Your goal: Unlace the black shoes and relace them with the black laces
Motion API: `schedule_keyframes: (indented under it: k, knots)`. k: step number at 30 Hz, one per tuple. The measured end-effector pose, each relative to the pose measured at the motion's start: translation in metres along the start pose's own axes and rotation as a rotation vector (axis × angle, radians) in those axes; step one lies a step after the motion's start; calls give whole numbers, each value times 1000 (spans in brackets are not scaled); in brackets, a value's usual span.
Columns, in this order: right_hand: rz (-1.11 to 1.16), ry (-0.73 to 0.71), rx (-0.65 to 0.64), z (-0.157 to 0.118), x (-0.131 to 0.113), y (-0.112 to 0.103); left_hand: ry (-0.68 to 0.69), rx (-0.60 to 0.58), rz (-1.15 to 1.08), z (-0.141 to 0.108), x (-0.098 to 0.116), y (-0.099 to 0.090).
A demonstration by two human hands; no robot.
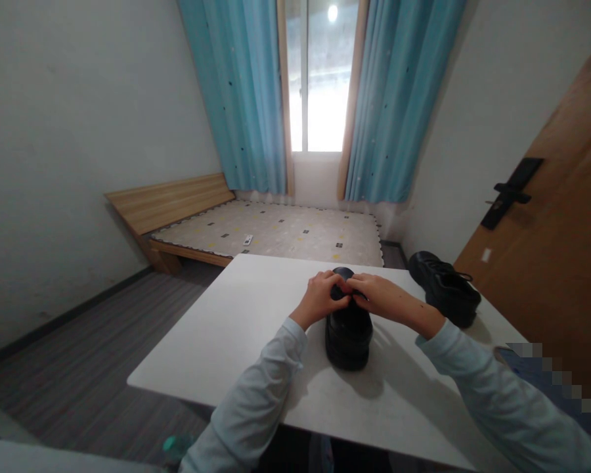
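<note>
A black shoe (349, 338) stands upright on the white table (217, 328), its heel towards me and its toe pointing away. Over the front of its upper, my left hand (322, 294) comes in from the left with thumb and fingers bent into a pinch. My right hand (374, 293) meets it from the other side, also pinching, and the fingertips of both hands nearly touch. Whatever lies between the fingers is hidden by them. The second black shoe (446, 289), with laces across its top, rests near the table's right edge.
At the right edge lies a phone-like flat object (509, 358), partly blurred out. A brown door (536, 276) is close on the right. Beyond the table stands a low bed (285, 226) with a small white remote-like object (247, 240) on it, below a curtained window.
</note>
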State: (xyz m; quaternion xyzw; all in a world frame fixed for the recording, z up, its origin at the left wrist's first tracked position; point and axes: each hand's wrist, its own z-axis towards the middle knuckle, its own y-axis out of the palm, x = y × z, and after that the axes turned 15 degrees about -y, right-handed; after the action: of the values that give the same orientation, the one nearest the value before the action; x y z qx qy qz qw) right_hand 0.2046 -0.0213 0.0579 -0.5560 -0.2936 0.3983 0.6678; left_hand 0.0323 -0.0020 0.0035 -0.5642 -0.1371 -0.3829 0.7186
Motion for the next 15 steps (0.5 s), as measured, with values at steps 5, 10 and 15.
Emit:
schedule_keyframes:
  k: [5,10,15]
  knots:
    - [-29,3,24,0,0,5,-10,-6,23,1,0,0]
    - [-60,34,-9,3,-4,7,-7,-7,48,1,1,-1]
    - [-51,47,-20,4,-7,7,9,3,68,1,1,0]
